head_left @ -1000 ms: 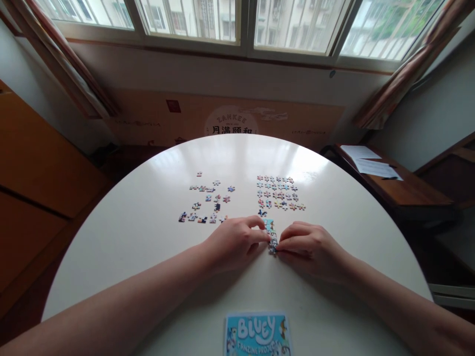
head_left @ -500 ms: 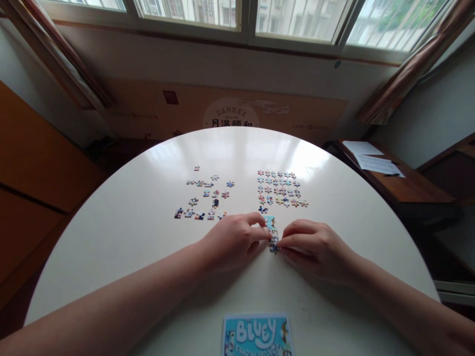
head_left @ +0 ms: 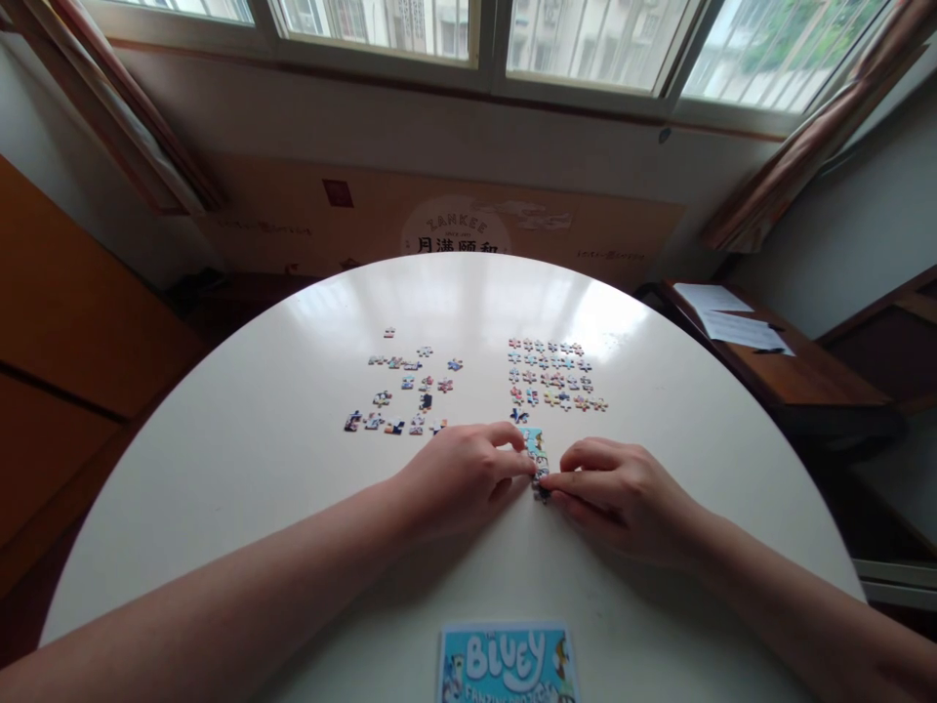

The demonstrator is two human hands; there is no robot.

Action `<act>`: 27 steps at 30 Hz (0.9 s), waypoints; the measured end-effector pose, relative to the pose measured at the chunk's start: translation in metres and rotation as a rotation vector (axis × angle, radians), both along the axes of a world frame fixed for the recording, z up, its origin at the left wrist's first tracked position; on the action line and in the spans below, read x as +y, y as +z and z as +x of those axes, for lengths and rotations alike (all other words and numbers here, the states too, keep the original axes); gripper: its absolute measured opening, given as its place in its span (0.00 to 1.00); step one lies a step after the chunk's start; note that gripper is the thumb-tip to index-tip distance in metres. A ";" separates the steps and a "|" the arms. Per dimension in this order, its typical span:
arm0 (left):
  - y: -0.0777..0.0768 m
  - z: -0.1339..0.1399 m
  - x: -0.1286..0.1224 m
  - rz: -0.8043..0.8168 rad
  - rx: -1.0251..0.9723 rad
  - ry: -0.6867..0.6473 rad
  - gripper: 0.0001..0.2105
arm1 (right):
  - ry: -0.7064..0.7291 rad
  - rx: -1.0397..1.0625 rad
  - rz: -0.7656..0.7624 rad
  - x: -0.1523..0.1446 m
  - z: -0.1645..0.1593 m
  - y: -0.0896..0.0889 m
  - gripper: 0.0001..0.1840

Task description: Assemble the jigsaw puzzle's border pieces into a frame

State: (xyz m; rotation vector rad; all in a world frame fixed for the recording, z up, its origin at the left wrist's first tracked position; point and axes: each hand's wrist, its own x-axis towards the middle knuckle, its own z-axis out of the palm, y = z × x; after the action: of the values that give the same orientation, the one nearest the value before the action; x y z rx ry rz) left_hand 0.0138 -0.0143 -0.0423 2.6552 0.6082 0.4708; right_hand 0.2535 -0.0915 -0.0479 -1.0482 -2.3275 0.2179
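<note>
A narrow strip of joined jigsaw puzzle pieces [head_left: 534,441] lies on the white table between my hands. My left hand [head_left: 475,469] steadies its left edge, with fingers curled and the index fingertip pressed against the strip. From the other side, my right hand [head_left: 615,488] has its index finger and thumb closed on a puzzle piece [head_left: 541,495] at the strip's near end. The fingertips partly cover that piece. Just beyond the strip sits a loose dark blue puzzle piece [head_left: 519,415].
Rows of loose puzzle pieces [head_left: 550,376] lie at the right centre, and more scattered pieces [head_left: 395,424] are at the left. A blue Bluey card [head_left: 507,664] rests at the near edge of the round table [head_left: 293,596]. Papers [head_left: 739,327] lie on a wooden desk [head_left: 835,376] at right.
My right index finger has shifted slightly left, onto the near end of the strip, and the hand has dropped a little. My left hand stays in place.
</note>
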 end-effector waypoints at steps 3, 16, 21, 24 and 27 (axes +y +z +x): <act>0.000 0.000 0.000 0.020 -0.008 -0.005 0.17 | 0.004 -0.027 -0.004 0.000 0.000 -0.001 0.11; -0.006 0.001 0.000 0.156 -0.117 -0.018 0.16 | -0.166 0.337 -0.148 0.006 0.007 0.001 0.10; -0.005 0.000 0.001 0.168 -0.133 -0.027 0.16 | -0.061 0.275 -0.172 0.003 0.008 0.001 0.09; -0.006 0.000 0.001 0.174 -0.144 -0.031 0.16 | -0.007 0.191 -0.192 0.001 0.007 0.000 0.10; -0.006 0.000 0.001 0.174 -0.143 -0.028 0.16 | -0.009 0.110 -0.183 0.001 0.006 0.000 0.10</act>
State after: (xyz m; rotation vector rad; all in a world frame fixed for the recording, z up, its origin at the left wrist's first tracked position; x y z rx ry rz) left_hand 0.0140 -0.0130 -0.0485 2.7574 0.5066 0.7285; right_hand 0.2596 -0.0906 -0.0475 -1.1047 -2.2356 0.4802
